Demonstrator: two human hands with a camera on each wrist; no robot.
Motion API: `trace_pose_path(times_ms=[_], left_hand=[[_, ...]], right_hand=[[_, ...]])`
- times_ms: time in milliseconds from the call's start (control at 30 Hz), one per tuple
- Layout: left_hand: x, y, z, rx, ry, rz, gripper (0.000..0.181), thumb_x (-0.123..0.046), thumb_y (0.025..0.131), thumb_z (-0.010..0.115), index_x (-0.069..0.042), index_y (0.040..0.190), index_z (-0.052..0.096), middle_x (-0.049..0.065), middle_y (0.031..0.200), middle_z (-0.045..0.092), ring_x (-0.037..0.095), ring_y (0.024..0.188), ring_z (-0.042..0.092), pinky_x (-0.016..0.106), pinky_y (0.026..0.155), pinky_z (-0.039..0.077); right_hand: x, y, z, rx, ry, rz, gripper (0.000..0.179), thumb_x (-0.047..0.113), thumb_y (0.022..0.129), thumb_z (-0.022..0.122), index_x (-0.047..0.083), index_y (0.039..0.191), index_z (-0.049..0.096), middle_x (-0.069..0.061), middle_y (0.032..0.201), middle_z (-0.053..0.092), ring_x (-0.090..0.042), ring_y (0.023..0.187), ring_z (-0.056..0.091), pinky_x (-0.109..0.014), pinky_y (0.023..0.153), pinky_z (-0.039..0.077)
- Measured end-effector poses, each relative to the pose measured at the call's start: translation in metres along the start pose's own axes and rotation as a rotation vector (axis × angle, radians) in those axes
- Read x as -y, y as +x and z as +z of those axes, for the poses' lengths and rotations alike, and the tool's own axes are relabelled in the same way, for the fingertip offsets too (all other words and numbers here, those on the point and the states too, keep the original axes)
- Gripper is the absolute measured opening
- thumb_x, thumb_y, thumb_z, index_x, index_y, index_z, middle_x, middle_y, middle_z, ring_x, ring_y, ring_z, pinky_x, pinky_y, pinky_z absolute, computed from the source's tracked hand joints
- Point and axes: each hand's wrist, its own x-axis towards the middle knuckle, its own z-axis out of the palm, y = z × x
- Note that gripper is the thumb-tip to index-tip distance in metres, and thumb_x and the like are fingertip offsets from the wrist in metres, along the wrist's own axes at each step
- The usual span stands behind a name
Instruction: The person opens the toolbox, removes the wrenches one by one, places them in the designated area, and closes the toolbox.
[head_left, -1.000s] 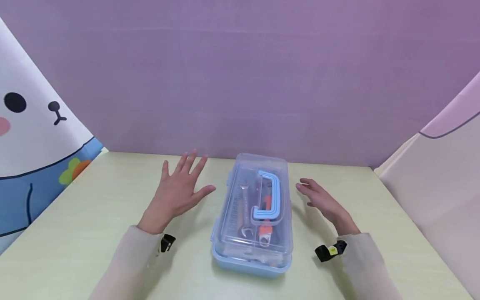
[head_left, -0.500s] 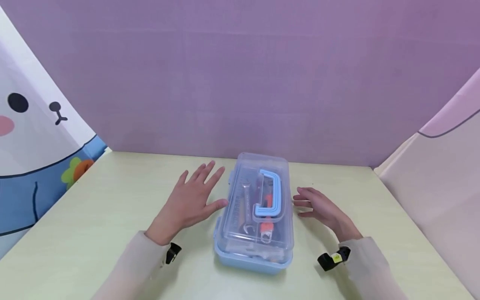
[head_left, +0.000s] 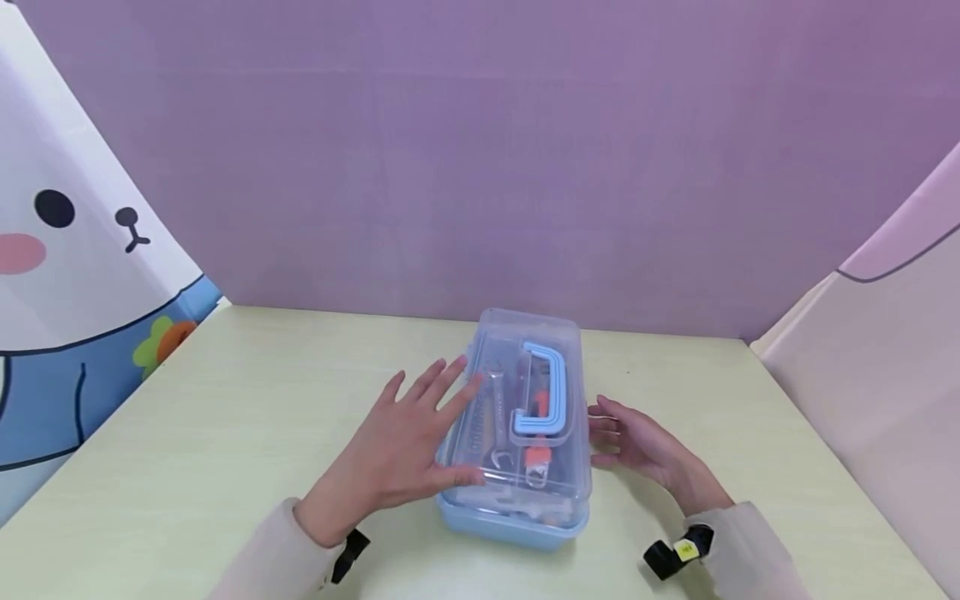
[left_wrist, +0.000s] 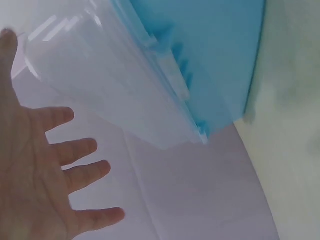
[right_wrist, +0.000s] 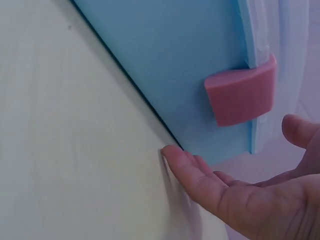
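Note:
A toolbox (head_left: pixel 517 500) with a blue base, a clear lid and a blue handle (head_left: pixel 555 392) lies on the table. Through the lid show a metal wrench (head_left: pixel 498 417) and an orange-and-silver tool (head_left: pixel 537 458). My left hand (head_left: pixel 408 442), fingers spread, overlaps the box's left side in the head view; the left wrist view has it beside the lid, apart from it. My right hand (head_left: pixel 645 446) is low at the box's right side. In the right wrist view its fingertips are right at the base's lower edge, near a pink latch (right_wrist: pixel 241 95).
The pale table (head_left: pixel 255 400) extends to both sides of the box. A purple backdrop (head_left: pixel 480 167) rises just behind the box's far end. Printed cartoon cloth (head_left: pixel 82 292) hangs at the left, and a pale cloth (head_left: pixel 885 358) at the right.
My left hand has moved right, from beside the toolbox to over its left side in the head view. My right hand has come slightly lower and closer to the box's right side.

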Motion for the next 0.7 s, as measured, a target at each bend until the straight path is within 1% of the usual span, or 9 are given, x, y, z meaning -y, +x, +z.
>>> trace_pose_path(times_ms=[33,133,200,267,333,433,567,700], left_hand=[[-0.003,-0.001,-0.001,0.01,-0.009,0.005,0.1,-0.079,0.073,0.054,-0.02,0.15,0.031,0.008,0.156,0.029,0.032,0.141,0.033,0.065,0.104,0.037],[-0.009,-0.005,-0.002,0.038,-0.042,0.033,0.111,-0.083,0.064,0.058,-0.02,0.15,0.029,0.008,0.157,0.027,0.032,0.142,0.031,0.067,0.104,0.036],[-0.011,-0.006,0.0,0.037,-0.055,0.057,0.116,-0.083,0.059,0.062,-0.019,0.15,0.029,0.008,0.157,0.026,0.033,0.141,0.031,0.067,0.103,0.036],[-0.013,-0.005,0.002,0.029,-0.057,0.078,0.119,-0.081,0.057,0.066,-0.019,0.15,0.028,0.01,0.157,0.026,0.033,0.141,0.032,0.067,0.102,0.038],[-0.014,-0.004,0.005,0.017,-0.06,0.09,0.121,-0.079,0.054,0.07,-0.019,0.15,0.028,0.01,0.157,0.026,0.033,0.14,0.033,0.066,0.101,0.04],[-0.017,-0.002,0.009,0.019,-0.075,0.09,0.121,-0.076,0.053,0.073,-0.02,0.151,0.027,0.01,0.157,0.025,0.033,0.14,0.032,0.065,0.101,0.04],[-0.021,-0.001,0.011,0.041,-0.096,0.089,0.117,-0.072,0.056,0.075,-0.022,0.151,0.028,0.01,0.158,0.024,0.034,0.141,0.03,0.062,0.105,0.038],[-0.022,0.002,0.01,0.036,-0.087,0.136,0.113,-0.069,0.058,0.077,-0.02,0.149,0.031,0.013,0.155,0.028,0.033,0.14,0.033,0.054,0.108,0.04]], right_hand=[[-0.001,0.0,0.0,0.019,0.013,-0.001,0.066,0.044,0.102,0.037,-0.009,0.138,0.026,-0.006,0.117,0.055,-0.016,0.105,0.058,-0.036,0.092,0.055],[-0.003,0.0,0.002,0.058,0.039,-0.006,0.064,0.045,0.102,0.035,-0.008,0.137,0.032,-0.004,0.113,0.058,-0.017,0.104,0.059,-0.036,0.092,0.055],[-0.004,0.0,0.004,0.082,0.067,-0.008,0.055,0.044,0.103,0.035,-0.003,0.13,0.042,-0.003,0.109,0.059,-0.017,0.102,0.06,-0.035,0.092,0.055],[-0.005,0.0,0.004,0.1,0.1,-0.015,0.045,0.043,0.103,0.035,0.005,0.12,0.051,-0.002,0.105,0.061,-0.016,0.1,0.06,-0.033,0.091,0.055],[-0.006,0.002,0.005,0.118,0.141,-0.022,0.036,0.04,0.103,0.036,0.011,0.111,0.056,0.0,0.103,0.062,-0.015,0.098,0.06,-0.032,0.09,0.055],[-0.008,0.004,0.005,0.136,0.184,-0.034,0.03,0.036,0.103,0.038,0.017,0.104,0.06,0.002,0.099,0.064,-0.012,0.095,0.06,-0.029,0.088,0.055],[-0.01,0.005,0.007,0.153,0.203,-0.05,0.029,0.03,0.104,0.038,0.019,0.1,0.065,0.004,0.096,0.067,-0.009,0.091,0.062,-0.026,0.085,0.056],[-0.008,0.004,0.01,0.143,0.204,-0.056,0.029,0.029,0.104,0.04,0.019,0.097,0.067,0.005,0.093,0.068,-0.008,0.089,0.062,-0.024,0.083,0.055]])
